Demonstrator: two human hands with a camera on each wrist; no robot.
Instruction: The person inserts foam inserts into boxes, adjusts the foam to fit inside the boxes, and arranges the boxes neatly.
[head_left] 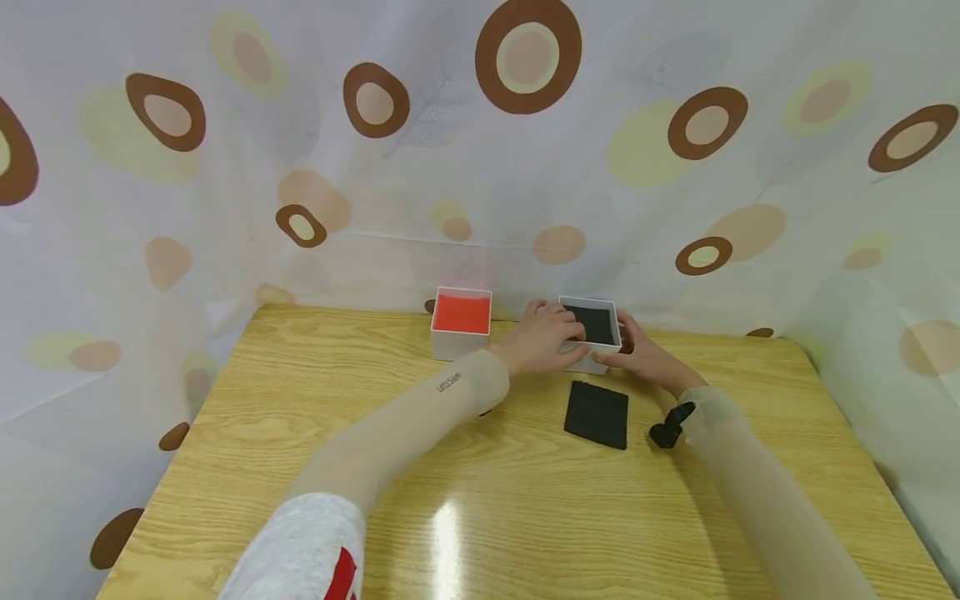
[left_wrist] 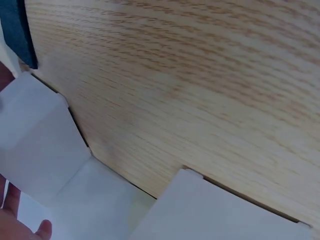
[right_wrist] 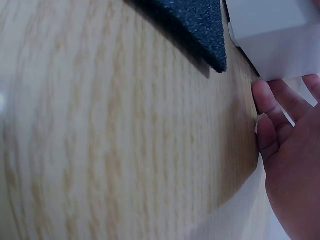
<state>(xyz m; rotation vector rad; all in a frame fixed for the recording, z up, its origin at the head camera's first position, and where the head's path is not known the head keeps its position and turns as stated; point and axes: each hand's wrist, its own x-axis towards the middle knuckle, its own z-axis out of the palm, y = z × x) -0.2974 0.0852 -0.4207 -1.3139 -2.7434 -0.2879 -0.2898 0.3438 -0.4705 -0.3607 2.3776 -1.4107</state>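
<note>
A small open white box with a black pad inside stands at the far side of the table. At its left side is my left hand, with bent fingers over the near left rim and the thumb low on the front. My right hand grips the opposite side, thumb at the front corner and fingers round the right wall. In the right wrist view, its fingertips are at the box's lower edge. Just in front of the box lies a loose black foam pad.
A second open white box with a flat red surface inside stands to the left, close to my left hand. The wooden table ends at a patterned curtain just behind both boxes.
</note>
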